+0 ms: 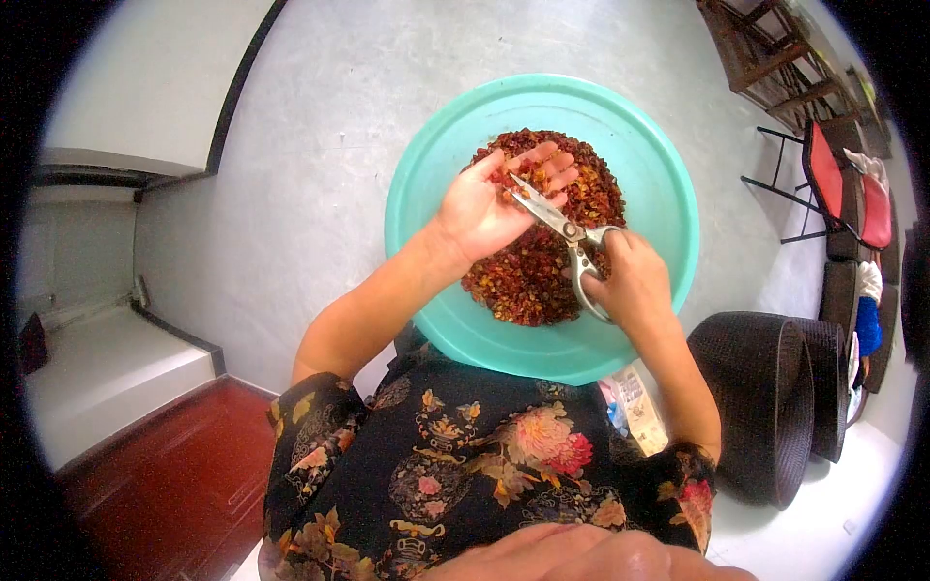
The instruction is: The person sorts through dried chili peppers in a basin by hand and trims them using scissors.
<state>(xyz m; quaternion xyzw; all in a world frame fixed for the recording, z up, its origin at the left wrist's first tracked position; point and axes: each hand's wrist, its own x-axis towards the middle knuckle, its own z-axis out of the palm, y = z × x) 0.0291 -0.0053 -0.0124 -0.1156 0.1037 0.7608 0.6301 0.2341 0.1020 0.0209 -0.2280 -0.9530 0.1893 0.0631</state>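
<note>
My left hand (pixel 480 210) is palm up over the basin, fingers stretched out and apart, with some red-orange dried chilli pieces (pixel 523 184) lying on the palm and fingers. My right hand (pixel 636 281) grips the handles of a pair of metal scissors (pixel 573 233). The blades point up and left, and their tips lie over the pieces on my left palm. Below both hands, a heap of cut dried chillies (pixel 528 290), dark red with yellowish bits, fills the middle of a wide turquoise basin (pixel 418 160).
Grey floor (pixel 320 126) surrounds the basin. Dark woven seats (pixel 746 397) stand close by my right elbow. Farther right is a red folding chair (pixel 825 174), with wooden furniture (pixel 775 63) behind. A printed packet (pixel 635 412) lies beneath my right forearm. A white ledge (pixel 126 373) is at left.
</note>
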